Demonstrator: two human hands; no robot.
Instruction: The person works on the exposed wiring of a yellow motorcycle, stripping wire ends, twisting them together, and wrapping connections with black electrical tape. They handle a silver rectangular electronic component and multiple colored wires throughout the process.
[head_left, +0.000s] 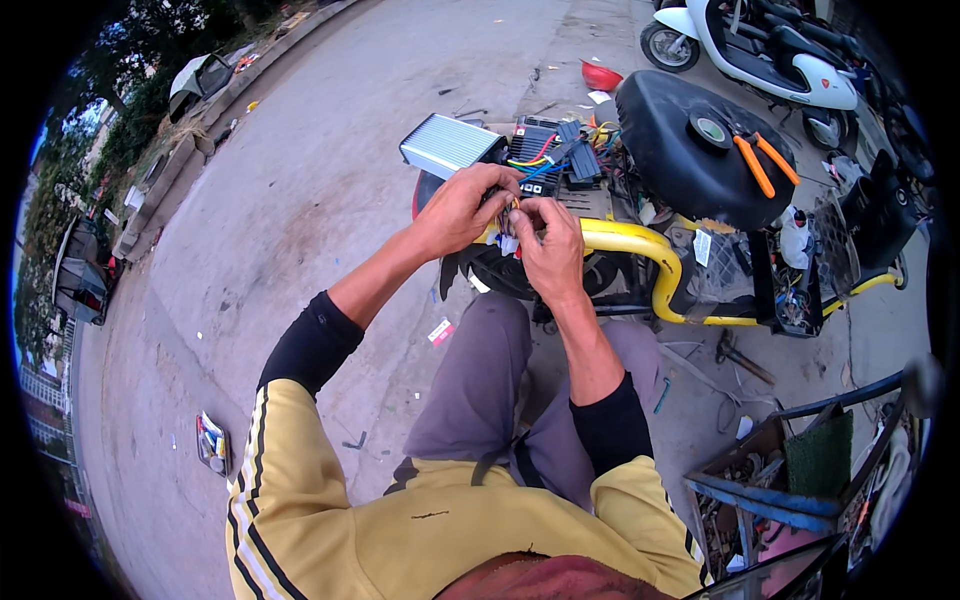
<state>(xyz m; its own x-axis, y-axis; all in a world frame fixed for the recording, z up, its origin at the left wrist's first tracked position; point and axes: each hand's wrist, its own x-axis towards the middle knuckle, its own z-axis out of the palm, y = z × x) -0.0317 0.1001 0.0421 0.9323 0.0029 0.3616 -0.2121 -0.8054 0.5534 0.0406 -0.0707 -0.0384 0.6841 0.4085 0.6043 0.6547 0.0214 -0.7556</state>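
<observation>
My left hand and my right hand meet over the yellow tube frame of an electric scooter. Both have their fingers pinched on a small bunch of thin wires; the fingertips partly cover it. Just beyond my left hand lies a silver finned metal box. Beside it, a dark finned box has red, yellow, green and blue cables running over it to black connectors. To the right, a black seat carries a roll of tape and orange-handled pliers.
A hammer lies on the ground at right, near a blue-edged metal cart full of odds and ends. Behind stand a white scooter and a red bowl-like object. A small tray of items sits at left.
</observation>
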